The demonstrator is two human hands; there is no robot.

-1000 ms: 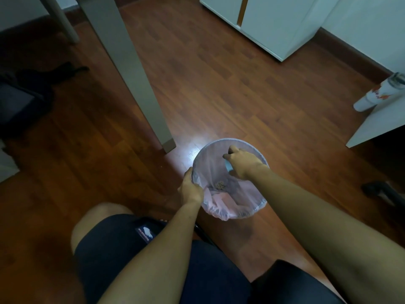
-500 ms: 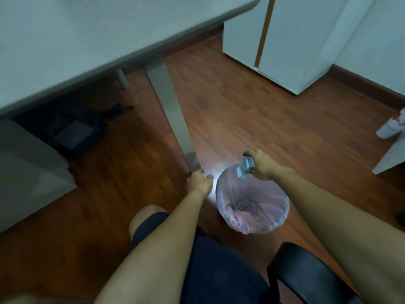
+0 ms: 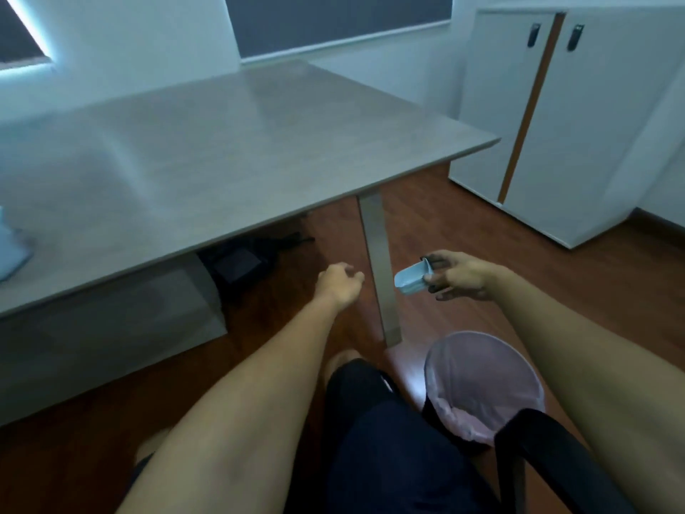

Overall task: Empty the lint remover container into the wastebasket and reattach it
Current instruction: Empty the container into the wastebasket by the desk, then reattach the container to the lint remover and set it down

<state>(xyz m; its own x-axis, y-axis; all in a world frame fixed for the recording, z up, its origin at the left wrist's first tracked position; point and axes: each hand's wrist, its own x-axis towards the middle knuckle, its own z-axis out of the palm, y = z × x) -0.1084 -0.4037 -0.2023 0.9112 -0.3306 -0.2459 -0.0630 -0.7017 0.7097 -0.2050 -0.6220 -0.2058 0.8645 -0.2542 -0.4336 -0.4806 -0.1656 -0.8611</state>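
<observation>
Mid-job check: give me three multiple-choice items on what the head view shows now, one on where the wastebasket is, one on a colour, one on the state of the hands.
1. Where does the wastebasket stand?
A. On the desk
B. On the floor by the desk leg
C. Inside the cabinet

2. What colour is the lint container?
A. Light blue
B. Red
C. Black

3. What is the state of the hands?
A. Both hold the container
B. Left holds it, right is empty
C. Right holds it, left is empty

Answers: 1 B, the basket sits on the wood floor just beyond the foot of the desk leg. 2 A, it is pale blue. 3 C, the right hand pinches the container while the left hand is loosely curled around nothing.
</observation>
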